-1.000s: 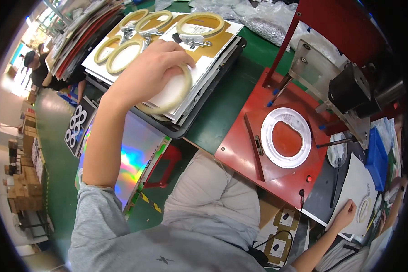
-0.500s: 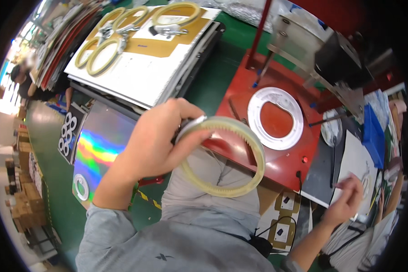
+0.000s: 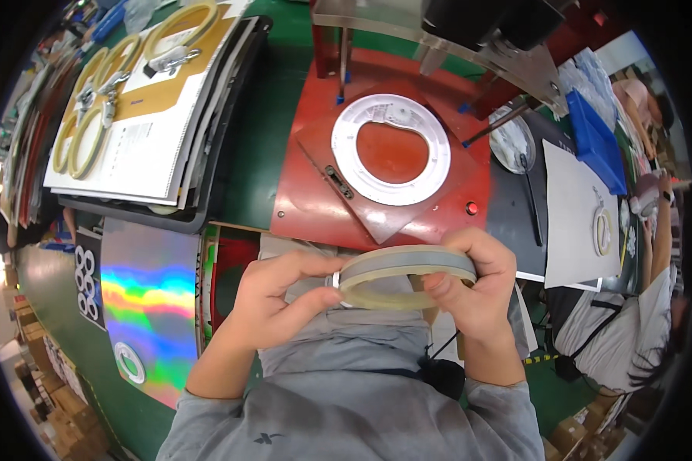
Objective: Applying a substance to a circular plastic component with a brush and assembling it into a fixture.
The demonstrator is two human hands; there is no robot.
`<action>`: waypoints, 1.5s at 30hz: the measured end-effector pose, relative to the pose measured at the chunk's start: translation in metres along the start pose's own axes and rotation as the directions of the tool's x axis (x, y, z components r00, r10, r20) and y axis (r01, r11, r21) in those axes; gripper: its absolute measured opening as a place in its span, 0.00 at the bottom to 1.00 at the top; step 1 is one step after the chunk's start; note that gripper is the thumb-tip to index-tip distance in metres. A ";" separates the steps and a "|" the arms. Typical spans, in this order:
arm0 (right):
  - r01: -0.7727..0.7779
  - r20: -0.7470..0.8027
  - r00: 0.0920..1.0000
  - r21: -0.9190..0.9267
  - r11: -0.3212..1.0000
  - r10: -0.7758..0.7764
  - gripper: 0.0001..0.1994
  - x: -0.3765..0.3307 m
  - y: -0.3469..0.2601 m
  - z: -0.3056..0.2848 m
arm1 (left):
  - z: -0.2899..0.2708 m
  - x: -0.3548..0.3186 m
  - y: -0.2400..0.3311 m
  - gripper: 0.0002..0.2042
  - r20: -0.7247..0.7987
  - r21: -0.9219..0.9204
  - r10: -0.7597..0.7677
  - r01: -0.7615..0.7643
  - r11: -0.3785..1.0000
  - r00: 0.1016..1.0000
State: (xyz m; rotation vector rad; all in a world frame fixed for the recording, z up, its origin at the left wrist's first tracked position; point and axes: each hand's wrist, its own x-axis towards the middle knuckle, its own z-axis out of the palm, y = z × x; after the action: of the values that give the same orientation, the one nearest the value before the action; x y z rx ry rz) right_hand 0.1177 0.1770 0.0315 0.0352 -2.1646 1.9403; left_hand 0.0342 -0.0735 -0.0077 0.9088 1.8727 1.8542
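Observation:
A pale yellow, translucent ring [image 3: 407, 265] with a grey band around its outer side is held between my hands, in front of my lap and just short of the red machine base. My left hand [image 3: 273, 300] pinches a small white part at the ring's left end between thumb and fingers. On the opposite end, my right hand [image 3: 480, 288] has its thumb inside the ring and its fingers on the outside. Beyond them, a white flat ring plate [image 3: 346, 150] with a large opening lies on the red base [image 3: 307, 184].
Several similar yellow rings [image 3: 88, 142] with metal fittings lie on stacked boards at the far left. A shiny rainbow sheet [image 3: 146, 315] is at left. To the right are a blue tray [image 3: 596, 142], white paper [image 3: 569, 223] and a co-worker's pale clothing [image 3: 611, 330]. Machine posts rise behind the plate.
My right hand has come in from the right and taken hold of the ring. The ring has tilted from face-up to nearly edge-on. The view has shifted.

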 end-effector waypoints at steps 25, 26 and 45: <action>-0.518 -0.578 0.816 -0.752 0.408 -0.029 0.12 -0.033 0.098 -0.181 | 0.009 0.022 -0.032 0.17 -0.021 -0.133 -0.144 0.140 0.981 0.989; -0.518 -0.578 0.816 -0.752 0.408 -0.029 0.12 -0.031 0.098 -0.181 | 0.008 0.022 -0.034 0.17 -0.010 -0.102 -0.136 0.135 0.986 0.991; -0.458 -0.609 0.763 -0.745 0.484 -0.215 0.09 0.012 0.073 -0.196 | 0.009 0.021 -0.028 0.15 -0.014 -0.054 -0.129 0.128 0.990 0.992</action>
State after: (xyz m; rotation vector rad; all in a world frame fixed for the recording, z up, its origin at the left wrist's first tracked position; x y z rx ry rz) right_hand 0.1242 0.3800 -0.0191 -0.8728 -2.3442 0.4460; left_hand 0.0194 -0.0509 -0.0317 0.7385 1.8373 1.8304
